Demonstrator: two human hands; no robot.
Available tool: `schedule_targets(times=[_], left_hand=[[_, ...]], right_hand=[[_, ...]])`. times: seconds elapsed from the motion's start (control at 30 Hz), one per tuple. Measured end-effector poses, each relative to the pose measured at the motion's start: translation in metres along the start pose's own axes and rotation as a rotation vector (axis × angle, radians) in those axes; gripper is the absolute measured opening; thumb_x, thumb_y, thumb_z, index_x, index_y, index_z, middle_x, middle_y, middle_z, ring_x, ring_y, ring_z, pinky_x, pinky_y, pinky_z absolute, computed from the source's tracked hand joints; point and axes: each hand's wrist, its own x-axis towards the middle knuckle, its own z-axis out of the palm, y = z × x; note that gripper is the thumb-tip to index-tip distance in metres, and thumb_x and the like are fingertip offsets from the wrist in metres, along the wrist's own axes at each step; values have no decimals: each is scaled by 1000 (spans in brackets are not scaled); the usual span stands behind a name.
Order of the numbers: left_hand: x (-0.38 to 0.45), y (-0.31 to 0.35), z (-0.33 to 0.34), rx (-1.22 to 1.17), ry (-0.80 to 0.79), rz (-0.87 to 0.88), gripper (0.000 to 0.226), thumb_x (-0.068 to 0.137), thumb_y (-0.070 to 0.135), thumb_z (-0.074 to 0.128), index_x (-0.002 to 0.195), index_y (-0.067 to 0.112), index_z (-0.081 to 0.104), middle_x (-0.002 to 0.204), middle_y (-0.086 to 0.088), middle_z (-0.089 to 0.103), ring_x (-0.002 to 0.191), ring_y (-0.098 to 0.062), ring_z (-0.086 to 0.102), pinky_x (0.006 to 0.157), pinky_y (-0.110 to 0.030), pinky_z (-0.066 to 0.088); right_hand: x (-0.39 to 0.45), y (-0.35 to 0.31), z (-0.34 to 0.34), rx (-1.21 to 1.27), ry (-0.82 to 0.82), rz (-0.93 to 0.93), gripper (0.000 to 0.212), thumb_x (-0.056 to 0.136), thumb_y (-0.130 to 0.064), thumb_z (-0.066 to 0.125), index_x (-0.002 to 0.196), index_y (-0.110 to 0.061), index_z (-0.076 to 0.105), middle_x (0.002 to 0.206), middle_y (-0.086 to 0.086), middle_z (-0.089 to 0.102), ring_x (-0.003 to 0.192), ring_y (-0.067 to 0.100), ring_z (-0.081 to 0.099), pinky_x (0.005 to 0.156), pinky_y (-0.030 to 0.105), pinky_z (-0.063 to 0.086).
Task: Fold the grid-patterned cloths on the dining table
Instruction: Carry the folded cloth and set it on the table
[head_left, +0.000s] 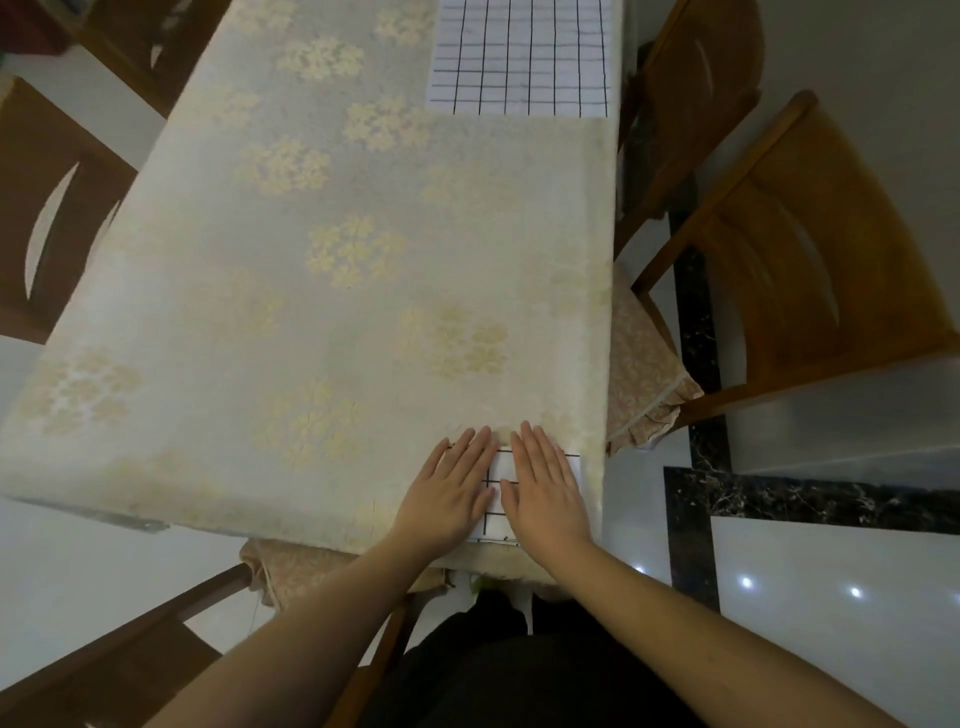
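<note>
A small folded white cloth with a black grid (497, 487) lies at the near right corner of the dining table (311, 270). My left hand (452, 488) and my right hand (545, 486) both lie flat on it, palms down, fingers straight and close together, covering most of it. Only a strip of the grid shows between the hands. A second grid-patterned cloth (519, 54) lies spread flat at the far right of the table, partly cut off by the top of the view.
The table wears a cream tablecloth with pale floral clusters. Wooden chairs stand at the right (800, 249), far right (691, 88), left (47, 208) and near left (130, 670). A floral cushion (644, 379) pokes out by the right table edge. The floor is glossy tile.
</note>
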Motion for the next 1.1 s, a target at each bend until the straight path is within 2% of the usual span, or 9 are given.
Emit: schedule_targets(times=[0.1,0.33,0.57,0.7,0.8,0.9,1.0,1.1], left_hand=[[-1,-1,6,-10,-23,0,59,103,40,31,154,12,19,161,-5,15,149,-20,9,119,-41,12],[-2,-2,7,-37,-53,-17,62,101,44,31,155,16,15,162,-4,11,150,-18,5,120,-42,12],[-10,-10,2,-26,-103,-52,75,95,63,27,155,24,8,163,-4,3,150,-21,-1,120,-46,9],[-16,-20,2,16,-133,-16,89,90,75,26,155,18,5,163,-4,0,150,-19,-3,119,-46,9],[-14,-22,-2,45,-194,5,98,85,81,20,155,15,-3,163,-5,-8,149,-21,-11,119,-46,4],[-12,-20,-11,72,-256,21,102,82,84,15,152,17,-16,159,-5,-23,146,-22,-23,120,-46,-5],[-8,-19,-19,123,-363,18,105,80,85,18,148,18,-26,155,-5,-33,143,-23,-29,119,-46,-10],[-3,-18,-38,65,-414,5,96,87,77,25,152,20,-16,160,-5,-22,148,-22,-17,121,-43,-3]], right_hand=[[-5,0,10,-15,-65,36,63,96,-41,28,147,-5,36,156,9,31,145,18,16,116,34,8],[-7,5,18,-31,-62,57,66,97,-46,25,152,-8,26,160,8,21,147,20,17,118,38,12],[-11,11,18,-6,-58,182,76,94,-52,29,154,-7,13,162,12,10,149,24,10,119,39,8],[-11,16,18,-30,-76,168,77,95,-54,25,154,-6,11,162,12,7,150,23,6,120,39,7],[-10,17,16,-58,-135,149,79,95,-58,16,154,-7,3,162,11,-3,150,22,-4,119,38,1],[-6,19,8,-41,-226,143,82,91,-64,6,151,-12,-16,159,8,-22,146,19,-22,119,36,-12],[-1,25,-8,-23,-336,107,89,90,-71,17,150,-16,-21,156,2,-31,144,17,-27,118,36,-13],[-1,34,-37,-35,-368,68,83,94,-62,35,154,-22,-6,162,1,-14,149,19,-9,119,38,-4]])
